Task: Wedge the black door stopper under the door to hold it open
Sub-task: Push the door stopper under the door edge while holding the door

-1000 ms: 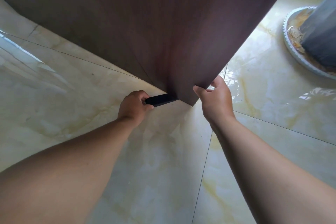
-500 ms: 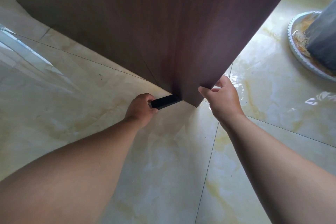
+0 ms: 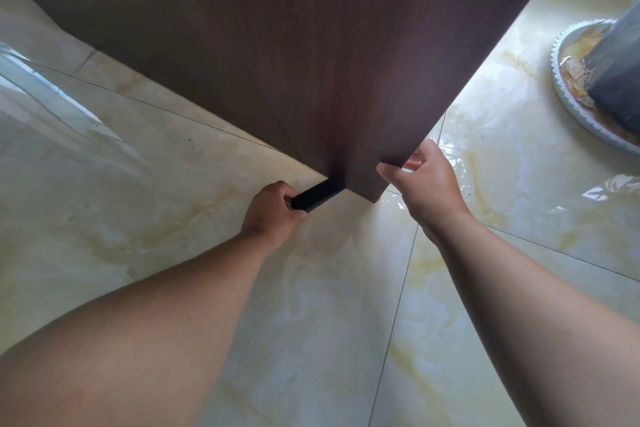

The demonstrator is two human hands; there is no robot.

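Note:
A dark brown wooden door (image 3: 311,45) fills the upper middle, its bottom corner just above the floor. The black door stopper (image 3: 317,196) lies on the floor with its far end under the door's bottom edge near that corner. My left hand (image 3: 272,210) grips the stopper's near end. My right hand (image 3: 424,184) holds the door's edge just above the corner, thumb on the near face and fingers wrapped behind it.
The floor is glossy cream marble tile (image 3: 329,322) with dark grout lines and bright reflections at the left. At the right stands a grey post (image 3: 620,80) on a round white scalloped base (image 3: 568,104) with rust stains.
The view has shifted slightly, so door corner and hands sit a little lower and to the right. Both hands keep their holds; the stopper stays under the door's edge.

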